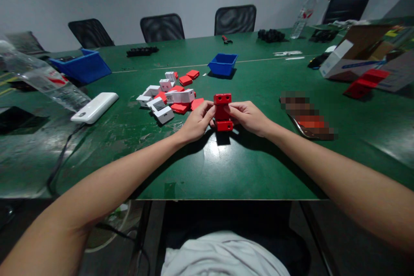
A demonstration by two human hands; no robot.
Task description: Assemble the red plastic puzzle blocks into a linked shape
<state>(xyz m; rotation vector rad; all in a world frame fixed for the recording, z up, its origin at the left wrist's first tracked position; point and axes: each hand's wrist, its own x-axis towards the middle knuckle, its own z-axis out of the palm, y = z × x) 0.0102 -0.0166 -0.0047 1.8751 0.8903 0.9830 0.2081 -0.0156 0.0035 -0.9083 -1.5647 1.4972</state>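
Note:
Between both hands a red plastic bracket [223, 114] is held upright, just above the green table [258, 168]. It has a block with holes at its top and another at its bottom. My left hand [198, 121] pinches its left side, and my right hand [248, 116] pinches its right side with the thumb across the middle. Just left of my left hand lies a loose pile of white plastic brackets [164, 114] and red plastic pieces [180, 108], some overlapping. Most fingertips behind the bracket are hidden.
A small blue bin [223, 65] stands beyond my hands; a larger blue bin [84, 68] is at left. A white power bank [95, 108] with a cable and a tilted water bottle [48, 79] lie left. At right are a pixelated phone-like object [307, 118] and an open cardboard box [359, 51].

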